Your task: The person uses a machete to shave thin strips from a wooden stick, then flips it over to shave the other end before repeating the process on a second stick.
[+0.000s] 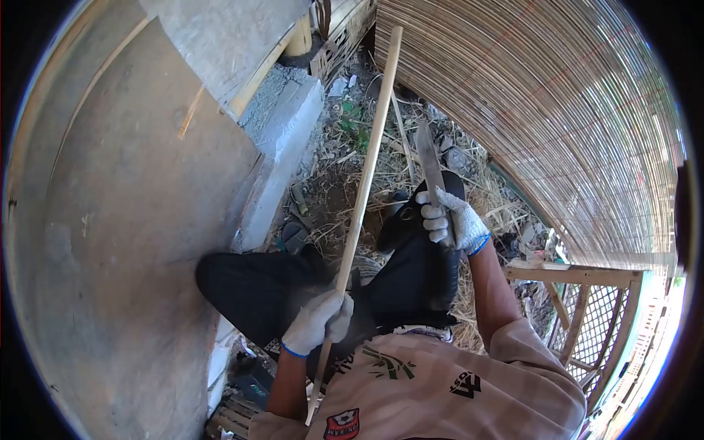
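My left hand (320, 323), in a white knit glove with a blue cuff, is closed around the lower part of a long pale strip of bamboo (370, 158). The strip slants up and away from my shirt, past my knees, and its short lower end sticks out below the hand. My right hand (452, 221), gloved likewise, is closed on a large knife (429, 158) above my right thigh. Its broad grey blade points away from me, to the right of the strip and apart from it. Fingers hide part of the knife's grip.
A brown board (147, 191) leans at the left beside a concrete ledge (282, 143). A slatted bamboo screen (528, 95) rises at the right. Straw and shavings (484, 194) litter the ground. A wooden frame with mesh (587, 315) stands at the lower right.
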Tool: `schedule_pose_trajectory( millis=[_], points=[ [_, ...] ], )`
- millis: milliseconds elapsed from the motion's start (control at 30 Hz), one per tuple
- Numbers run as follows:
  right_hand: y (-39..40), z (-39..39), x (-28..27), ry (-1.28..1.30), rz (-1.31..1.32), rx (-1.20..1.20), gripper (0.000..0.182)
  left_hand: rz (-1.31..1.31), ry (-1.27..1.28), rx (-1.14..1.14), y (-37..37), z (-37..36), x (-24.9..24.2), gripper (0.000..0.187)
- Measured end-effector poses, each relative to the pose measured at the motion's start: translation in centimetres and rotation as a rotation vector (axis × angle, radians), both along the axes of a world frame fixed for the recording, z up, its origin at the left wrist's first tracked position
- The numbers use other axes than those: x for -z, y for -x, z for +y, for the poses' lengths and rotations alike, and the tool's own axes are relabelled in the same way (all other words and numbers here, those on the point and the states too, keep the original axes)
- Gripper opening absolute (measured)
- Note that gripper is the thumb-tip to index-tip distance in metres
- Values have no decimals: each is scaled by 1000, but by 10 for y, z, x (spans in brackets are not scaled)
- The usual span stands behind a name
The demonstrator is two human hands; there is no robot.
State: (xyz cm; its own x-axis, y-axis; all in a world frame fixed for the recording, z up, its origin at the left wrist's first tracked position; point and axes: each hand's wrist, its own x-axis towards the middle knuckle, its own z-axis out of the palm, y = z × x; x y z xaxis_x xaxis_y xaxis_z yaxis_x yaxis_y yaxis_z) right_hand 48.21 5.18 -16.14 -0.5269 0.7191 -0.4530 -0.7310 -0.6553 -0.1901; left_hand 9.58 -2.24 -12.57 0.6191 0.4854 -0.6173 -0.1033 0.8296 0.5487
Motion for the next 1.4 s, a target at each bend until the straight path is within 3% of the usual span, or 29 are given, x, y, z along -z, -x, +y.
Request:
schedule_pose_trajectory(
  millis=[100, 167, 233, 300, 433, 467, 500, 567, 600, 633, 700, 733, 800, 1100, 1233, 1400],
  points=[
    [9, -10, 17, -100, -206, 151, 45, -80, -70, -9, -2, 8, 5, 42],
    [12, -11, 18, -107, -188, 170, 46, -58, -282, -38, -9, 21, 6, 51],
    [11, -5, 16, -125, -156, 168, 49, -47, -259, 4, -13, 36, 5, 60],
    [5, -4, 23, -142, -142, 147, 50, 12, -358, -91, -23, 53, -2, 65],
    [8, -2, 20, -115, -129, 78, 53, 212, -492, -172, -49, 81, -25, 56],
    [9, -1, 17, -111, -115, 81, 54, 199, -467, -234, -56, 85, -17, 42],
    [10, 0, 16, -108, -101, 85, 56, 200, -467, -235, -58, 90, -8, 42],
    [5, -3, 23, -119, -70, 75, 58, -29, -317, -273, -62, 98, 5, 31],
    [3, -3, 23, -126, -43, 67, 59, -62, -156, -334, -69, 98, -3, 29],
    [0, -5, 23, -127, -44, 70, 59, -63, -157, -330, -68, 98, 0, 29],
    [-2, -7, 23, -141, -5, 94, 59, -338, 148, -326, -62, 97, 11, 32],
    [-3, -8, 18, -139, 35, 102, 57, -334, 153, -330, -59, 94, 15, 32],
    [-6, -11, 20, -161, 63, 121, 58, -600, 178, -245, -55, 91, 19, 35],
    [-8, -9, 25, -150, 100, 171, 56, -374, 33, -288, -56, 79, -10, 25],
    [-3, -7, 23, -119, 74, 171, 56, -425, 21, -251, -55, 78, -14, 24],
    [-4, -4, 24, -112, 41, 177, 56, -546, 192, -264, -62, 82, -12, 26]
  ],
)
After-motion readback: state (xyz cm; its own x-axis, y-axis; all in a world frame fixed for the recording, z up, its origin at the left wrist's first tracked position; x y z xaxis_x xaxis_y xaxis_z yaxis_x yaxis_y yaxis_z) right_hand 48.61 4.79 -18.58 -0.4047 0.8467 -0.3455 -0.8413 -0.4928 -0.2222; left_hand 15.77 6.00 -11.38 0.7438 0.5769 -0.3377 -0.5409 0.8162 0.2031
